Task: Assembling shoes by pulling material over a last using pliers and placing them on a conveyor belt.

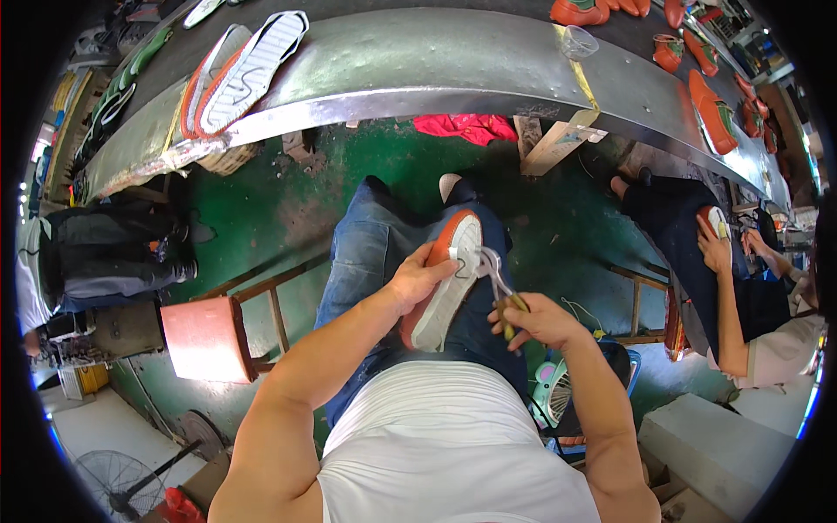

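The left hand (420,281) wraps its fingers around the side of an orange shoe (445,281) with a white sole, holding it sole-up on the lap of a seated person in blue jeans (362,253). The right hand (539,321) is clenched around the handles of metal pliers (499,283), whose tips touch the sole's edge near the toe. Beyond the knees runs a long curved metal conveyor table (436,70) bearing loose white soles (253,65) to the left and more orange shoes (711,105) to the right. A red stool (207,338) stands on the green floor at left. At right, another seated person's hand (717,253) rests on a similar shoe.
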Demonstrator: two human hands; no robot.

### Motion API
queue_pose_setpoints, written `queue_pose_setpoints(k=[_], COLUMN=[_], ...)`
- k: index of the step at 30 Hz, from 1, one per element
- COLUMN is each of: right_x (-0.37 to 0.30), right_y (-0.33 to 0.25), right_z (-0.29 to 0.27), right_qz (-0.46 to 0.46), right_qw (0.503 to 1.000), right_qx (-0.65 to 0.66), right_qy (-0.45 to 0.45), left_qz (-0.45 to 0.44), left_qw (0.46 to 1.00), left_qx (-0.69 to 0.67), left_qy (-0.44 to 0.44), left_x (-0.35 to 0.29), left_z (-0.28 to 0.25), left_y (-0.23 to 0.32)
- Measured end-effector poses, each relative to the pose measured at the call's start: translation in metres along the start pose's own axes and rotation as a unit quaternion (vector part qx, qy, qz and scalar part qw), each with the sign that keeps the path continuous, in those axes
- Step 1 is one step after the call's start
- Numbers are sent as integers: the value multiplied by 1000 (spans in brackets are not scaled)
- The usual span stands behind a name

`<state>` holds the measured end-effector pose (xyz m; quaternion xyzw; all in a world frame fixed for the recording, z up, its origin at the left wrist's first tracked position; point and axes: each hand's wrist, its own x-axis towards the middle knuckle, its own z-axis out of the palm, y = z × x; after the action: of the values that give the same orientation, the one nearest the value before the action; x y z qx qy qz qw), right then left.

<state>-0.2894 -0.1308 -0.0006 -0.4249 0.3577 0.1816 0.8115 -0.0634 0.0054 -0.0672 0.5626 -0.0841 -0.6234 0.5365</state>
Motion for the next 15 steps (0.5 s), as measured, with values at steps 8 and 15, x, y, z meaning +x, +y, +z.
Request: queue_pose_setpoints(k=[8,15], right_x=[34,-16], right_y=[-22,-21], right_z=[8,8], right_qz=[-219,-57], right_qw=[815,928], right_qx=[-499,-348], right_qy=[197,121], left_qz=[-1,-50], left_qw=[966,986], left_qx=[238,153], left_qy=[104,35], left_x=[2,2], left_z=[13,-2], left_y=[2,13])
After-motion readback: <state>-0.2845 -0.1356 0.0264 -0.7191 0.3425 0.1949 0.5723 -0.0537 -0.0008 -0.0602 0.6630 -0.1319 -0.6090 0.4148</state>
